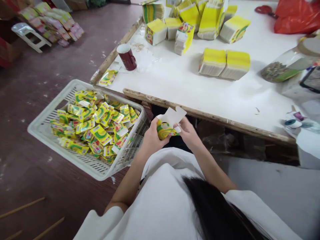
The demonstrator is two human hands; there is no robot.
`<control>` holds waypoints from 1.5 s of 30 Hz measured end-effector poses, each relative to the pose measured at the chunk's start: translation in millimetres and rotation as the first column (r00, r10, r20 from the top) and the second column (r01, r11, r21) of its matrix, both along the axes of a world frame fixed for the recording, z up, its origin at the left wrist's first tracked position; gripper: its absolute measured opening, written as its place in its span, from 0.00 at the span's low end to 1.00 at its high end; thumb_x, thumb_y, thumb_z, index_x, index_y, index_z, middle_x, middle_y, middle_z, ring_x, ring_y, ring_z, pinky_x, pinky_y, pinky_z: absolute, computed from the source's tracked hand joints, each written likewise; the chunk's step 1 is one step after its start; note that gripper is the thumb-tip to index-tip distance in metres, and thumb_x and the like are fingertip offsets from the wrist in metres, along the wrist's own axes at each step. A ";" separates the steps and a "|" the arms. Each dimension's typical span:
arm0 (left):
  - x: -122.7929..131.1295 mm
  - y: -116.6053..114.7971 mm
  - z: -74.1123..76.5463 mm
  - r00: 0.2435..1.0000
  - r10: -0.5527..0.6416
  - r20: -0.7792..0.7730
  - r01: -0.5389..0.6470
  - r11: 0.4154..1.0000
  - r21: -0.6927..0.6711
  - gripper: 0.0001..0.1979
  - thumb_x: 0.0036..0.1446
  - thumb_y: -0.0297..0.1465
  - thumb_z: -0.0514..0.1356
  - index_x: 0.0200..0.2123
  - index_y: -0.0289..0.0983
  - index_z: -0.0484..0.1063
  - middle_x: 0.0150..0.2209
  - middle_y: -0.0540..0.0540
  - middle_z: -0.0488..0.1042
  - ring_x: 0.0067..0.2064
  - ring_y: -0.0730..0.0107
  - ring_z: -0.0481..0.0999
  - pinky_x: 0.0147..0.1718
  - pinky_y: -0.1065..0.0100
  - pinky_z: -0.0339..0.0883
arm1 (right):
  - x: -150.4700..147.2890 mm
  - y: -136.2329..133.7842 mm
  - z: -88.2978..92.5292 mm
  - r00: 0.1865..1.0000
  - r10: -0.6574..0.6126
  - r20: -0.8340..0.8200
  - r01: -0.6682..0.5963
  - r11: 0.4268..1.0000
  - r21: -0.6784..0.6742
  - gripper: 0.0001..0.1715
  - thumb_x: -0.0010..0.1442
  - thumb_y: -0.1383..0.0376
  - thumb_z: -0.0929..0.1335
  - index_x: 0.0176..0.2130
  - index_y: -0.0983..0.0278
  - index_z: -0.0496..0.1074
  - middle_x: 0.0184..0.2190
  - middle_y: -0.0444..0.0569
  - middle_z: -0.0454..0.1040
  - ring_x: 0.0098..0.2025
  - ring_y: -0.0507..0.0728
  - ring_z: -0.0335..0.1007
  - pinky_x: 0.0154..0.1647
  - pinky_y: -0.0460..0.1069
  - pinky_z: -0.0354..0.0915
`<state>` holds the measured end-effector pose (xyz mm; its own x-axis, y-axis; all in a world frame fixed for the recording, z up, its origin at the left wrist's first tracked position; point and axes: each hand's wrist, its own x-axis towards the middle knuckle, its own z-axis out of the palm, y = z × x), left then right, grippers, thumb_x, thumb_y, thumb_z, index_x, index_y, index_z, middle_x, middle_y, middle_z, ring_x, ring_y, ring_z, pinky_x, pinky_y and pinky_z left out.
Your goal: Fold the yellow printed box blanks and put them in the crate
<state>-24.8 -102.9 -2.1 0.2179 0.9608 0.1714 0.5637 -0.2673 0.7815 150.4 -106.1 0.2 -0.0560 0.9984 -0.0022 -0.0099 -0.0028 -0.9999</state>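
Observation:
My left hand point(153, 138) is wrapped round a small yellow and green printed carton point(164, 131), just off the table's front edge. White inner flaps stand up from the carton. My right hand point(188, 132) pinches its right end, fingers closed on a flap. To the left, a pale plastic basket point(37, 131) holds several folded cartons point(101, 135) of the same print. On the white table point(172, 76) stand stacks of flat yellow cartons point(225, 63), several more of them farther back.
A maroon mug point(127, 57) stands near the table's left edge, beside a flat carton point(108, 77). At the right are a jar point(280, 68), a red bag point(296, 16) and red-handled scissors point(263, 10). A white stool point(31, 35) stands on the floor.

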 end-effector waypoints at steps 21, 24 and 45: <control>11.8 -5.1 -7.4 0.999 -0.024 -0.048 0.026 0.998 0.056 0.38 0.46 0.27 0.65 0.59 0.40 0.52 0.52 0.38 0.68 0.48 0.56 0.76 0.44 0.56 0.72 | -0.3 -4.9 0.0 0.926 0.165 0.340 -0.220 0.967 0.131 0.37 0.66 0.66 0.59 0.72 0.60 0.52 0.70 0.54 0.60 0.69 0.64 0.60 0.69 0.64 0.57; 6.5 -4.7 -10.2 0.995 0.018 -0.101 -0.008 0.995 0.104 0.35 0.44 0.24 0.65 0.56 0.39 0.59 0.52 0.38 0.70 0.53 0.52 0.74 0.52 0.52 0.70 | -1.1 -3.7 -6.7 0.906 0.070 0.418 -0.170 0.964 0.207 0.36 0.67 0.67 0.59 0.72 0.62 0.51 0.70 0.58 0.59 0.69 0.64 0.59 0.68 0.63 0.58; -17.7 8.4 4.9 0.973 -0.009 0.230 0.014 1.000 -0.021 0.32 0.47 0.43 0.71 0.54 0.40 0.69 0.50 0.40 0.78 0.49 0.54 0.80 0.51 0.56 0.73 | 12.5 2.6 -18.5 0.953 0.238 0.185 -0.272 0.943 0.189 0.43 0.64 0.50 0.67 0.69 0.58 0.47 0.70 0.62 0.52 0.65 0.65 0.62 0.62 0.61 0.65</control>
